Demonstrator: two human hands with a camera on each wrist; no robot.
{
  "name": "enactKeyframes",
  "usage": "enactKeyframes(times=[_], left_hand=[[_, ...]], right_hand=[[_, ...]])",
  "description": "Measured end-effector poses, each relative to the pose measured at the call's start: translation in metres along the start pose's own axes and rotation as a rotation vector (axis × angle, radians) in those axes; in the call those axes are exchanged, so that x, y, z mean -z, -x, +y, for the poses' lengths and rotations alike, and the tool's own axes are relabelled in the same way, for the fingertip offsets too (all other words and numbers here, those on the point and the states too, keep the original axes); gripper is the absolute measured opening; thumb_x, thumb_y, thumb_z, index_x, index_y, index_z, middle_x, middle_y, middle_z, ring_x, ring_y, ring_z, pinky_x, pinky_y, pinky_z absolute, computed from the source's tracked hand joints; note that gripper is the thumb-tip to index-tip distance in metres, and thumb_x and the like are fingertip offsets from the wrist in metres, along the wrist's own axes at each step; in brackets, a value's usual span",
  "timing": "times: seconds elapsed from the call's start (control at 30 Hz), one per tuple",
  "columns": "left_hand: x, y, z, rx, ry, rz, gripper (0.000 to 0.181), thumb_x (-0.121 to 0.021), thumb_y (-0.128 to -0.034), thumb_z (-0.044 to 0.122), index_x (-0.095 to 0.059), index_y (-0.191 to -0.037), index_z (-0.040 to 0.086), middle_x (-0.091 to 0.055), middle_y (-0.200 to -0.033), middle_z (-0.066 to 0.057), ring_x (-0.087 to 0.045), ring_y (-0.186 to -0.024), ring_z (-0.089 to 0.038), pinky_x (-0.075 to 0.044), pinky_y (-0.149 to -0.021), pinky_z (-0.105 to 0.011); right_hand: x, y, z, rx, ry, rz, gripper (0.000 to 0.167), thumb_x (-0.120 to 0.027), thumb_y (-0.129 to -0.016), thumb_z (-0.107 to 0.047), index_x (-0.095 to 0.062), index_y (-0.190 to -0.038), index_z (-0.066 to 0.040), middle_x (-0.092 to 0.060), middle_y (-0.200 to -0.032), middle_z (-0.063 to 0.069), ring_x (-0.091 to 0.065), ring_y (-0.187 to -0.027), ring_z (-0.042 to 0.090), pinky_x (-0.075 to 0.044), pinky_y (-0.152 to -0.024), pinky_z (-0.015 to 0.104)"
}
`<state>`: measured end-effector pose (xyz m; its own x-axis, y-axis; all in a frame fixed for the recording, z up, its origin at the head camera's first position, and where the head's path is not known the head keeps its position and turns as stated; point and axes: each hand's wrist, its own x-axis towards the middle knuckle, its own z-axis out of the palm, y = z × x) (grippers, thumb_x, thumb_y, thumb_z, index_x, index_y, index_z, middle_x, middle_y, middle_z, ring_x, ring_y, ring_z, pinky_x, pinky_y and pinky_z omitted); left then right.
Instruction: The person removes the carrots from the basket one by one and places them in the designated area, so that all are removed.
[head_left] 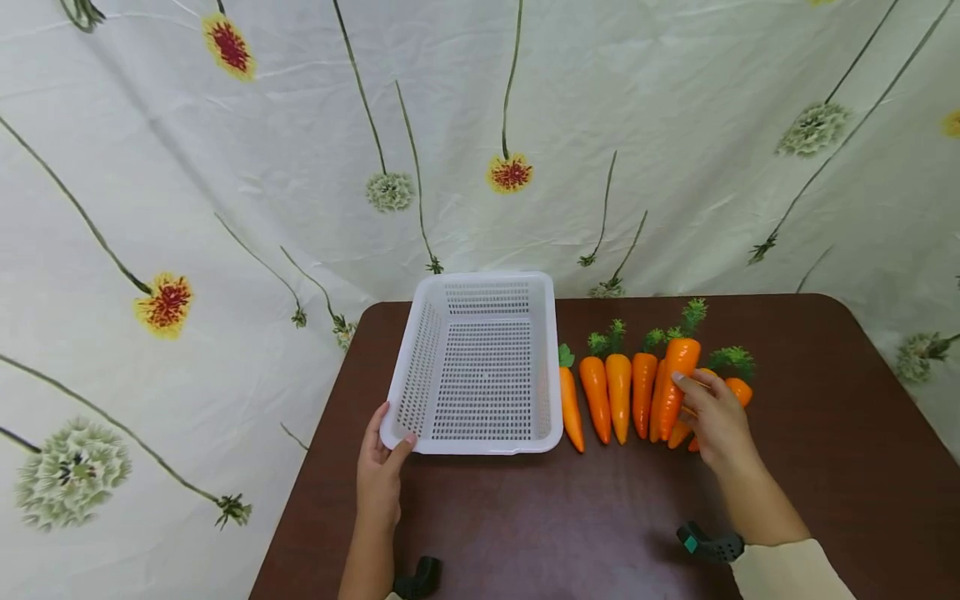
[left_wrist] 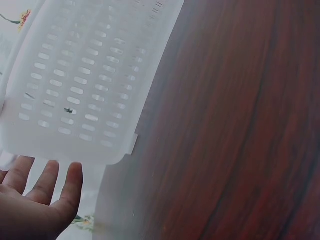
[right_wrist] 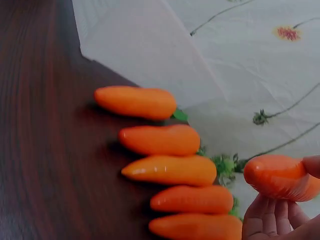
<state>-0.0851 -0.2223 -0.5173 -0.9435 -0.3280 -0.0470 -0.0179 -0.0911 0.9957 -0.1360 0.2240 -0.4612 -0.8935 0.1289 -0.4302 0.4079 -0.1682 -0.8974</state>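
A white perforated plastic basket (head_left: 483, 375) is at the left part of the table. At its near left corner my left hand (head_left: 381, 475) grips the rim, thumb over the edge and fingers along the outside; the left wrist view shows those fingers (left_wrist: 75, 180) against the basket wall (left_wrist: 75, 95). Over the right side of a row of carrots, my right hand (head_left: 716, 421) holds an orange carrot (head_left: 678, 375) with green leafy top, pinched between thumb and fingers. This held carrot (right_wrist: 275, 175) is raised above the others in the right wrist view, its top cut off there.
Several carrots (head_left: 595, 400) lie side by side to the right of the basket, tips toward me; the leftmost carrot (head_left: 571, 408) is close by the basket's right side. Behind the dark wooden table (head_left: 525, 517) hangs a white flowered cloth (head_left: 465, 100).
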Motion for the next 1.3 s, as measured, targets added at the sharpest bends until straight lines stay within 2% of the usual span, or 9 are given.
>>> enactKeyframes(times=[0.17, 0.27, 0.4, 0.6, 0.77, 1.03, 1.13, 1.2, 1.3], left_hand=[[0.004, 0.000, 0.002, -0.001, 0.005, 0.015, 0.068, -0.063, -0.0962, 0.000, -0.037, -0.156, 0.019, -0.047, -0.153, -0.012, -0.056, -0.132, -0.017, -0.049, -0.097, -0.013], [0.005, 0.000, 0.003, 0.004, 0.002, 0.025, 0.067, -0.062, -0.0968, 0.001, -0.036, -0.156, 0.019, -0.047, -0.154, -0.012, -0.055, -0.132, -0.016, -0.048, -0.097, -0.012], [0.007, -0.001, 0.003, 0.007, 0.002, 0.032, 0.067, -0.062, -0.0972, 0.001, -0.036, -0.156, 0.019, -0.047, -0.154, -0.011, -0.055, -0.132, -0.016, -0.048, -0.097, -0.012], [0.008, -0.003, 0.002, 0.000, 0.005, 0.028, 0.067, -0.062, -0.0970, 0.000, -0.036, -0.156, 0.019, -0.046, -0.155, -0.012, -0.055, -0.134, -0.019, -0.049, -0.097, -0.012], [0.007, -0.004, 0.001, -0.005, 0.000, 0.036, 0.067, -0.061, -0.0971, 0.000, -0.036, -0.156, 0.019, -0.046, -0.155, -0.013, -0.055, -0.133, -0.018, -0.049, -0.096, -0.011], [0.007, -0.003, 0.001, -0.005, 0.002, 0.031, 0.066, -0.063, -0.0972, 0.003, -0.037, -0.156, 0.020, -0.045, -0.156, -0.012, -0.054, -0.134, -0.018, -0.048, -0.097, -0.011], [0.007, -0.003, 0.001, 0.000, 0.003, 0.031, 0.066, -0.063, -0.0971, 0.003, -0.037, -0.155, 0.021, -0.046, -0.155, -0.011, -0.053, -0.135, -0.020, -0.048, -0.097, -0.011], [0.007, -0.003, 0.001, 0.001, 0.006, 0.035, 0.066, -0.063, -0.0969, 0.002, -0.038, -0.155, 0.021, -0.047, -0.155, -0.010, -0.054, -0.135, -0.019, -0.048, -0.097, -0.012], [0.006, -0.004, 0.001, -0.006, 0.009, 0.036, 0.066, -0.063, -0.0966, 0.001, -0.038, -0.155, 0.019, -0.047, -0.153, -0.013, -0.056, -0.132, -0.017, -0.049, -0.096, -0.012]], right_hand=[[0.018, 0.000, 0.006, -0.019, -0.003, 0.045, 0.088, -0.064, -0.096, -0.045, -0.015, -0.162, -0.014, -0.050, -0.113, -0.018, -0.056, -0.095, -0.004, -0.050, -0.080, 0.017], [0.029, -0.001, 0.011, -0.026, -0.041, 0.096, 0.071, -0.066, -0.096, -0.040, -0.030, -0.154, -0.019, -0.057, -0.100, -0.020, -0.058, -0.089, -0.003, -0.051, -0.076, 0.019], [0.043, -0.002, 0.017, -0.033, -0.136, 0.165, 0.040, -0.070, -0.095, -0.032, -0.044, -0.126, -0.024, -0.062, -0.089, -0.020, -0.061, -0.083, -0.002, -0.053, -0.073, 0.018], [0.063, -0.005, 0.026, -0.036, -0.194, 0.277, 0.036, -0.071, -0.094, -0.029, -0.048, -0.119, -0.020, -0.063, -0.083, -0.019, -0.061, -0.078, -0.001, -0.053, -0.070, 0.016], [0.077, -0.008, 0.033, -0.060, -0.168, 0.331, 0.035, -0.071, -0.093, -0.033, -0.049, -0.118, -0.022, -0.061, -0.083, -0.020, -0.060, -0.078, -0.003, -0.052, -0.068, 0.015], [0.093, -0.010, 0.045, -0.112, -0.041, 0.325, 0.042, -0.068, -0.094, -0.043, -0.044, -0.122, -0.022, -0.055, -0.089, -0.020, -0.059, -0.079, -0.005, -0.053, -0.071, 0.015], [0.095, -0.010, 0.048, -0.117, 0.026, 0.312, 0.062, -0.067, -0.094, -0.045, -0.039, -0.140, -0.013, -0.055, -0.094, -0.017, -0.060, -0.076, -0.006, -0.055, -0.071, 0.017], [0.096, -0.010, 0.049, -0.107, 0.085, 0.295, 0.080, -0.066, -0.095, -0.045, -0.028, -0.153, -0.005, -0.054, -0.100, -0.013, -0.061, -0.074, -0.006, -0.056, -0.072, 0.018], [0.096, -0.010, 0.050, -0.089, 0.146, 0.270, 0.093, -0.065, -0.096, -0.042, -0.013, -0.159, 0.003, -0.054, -0.098, -0.016, -0.061, -0.073, -0.006, -0.057, -0.072, 0.020]])
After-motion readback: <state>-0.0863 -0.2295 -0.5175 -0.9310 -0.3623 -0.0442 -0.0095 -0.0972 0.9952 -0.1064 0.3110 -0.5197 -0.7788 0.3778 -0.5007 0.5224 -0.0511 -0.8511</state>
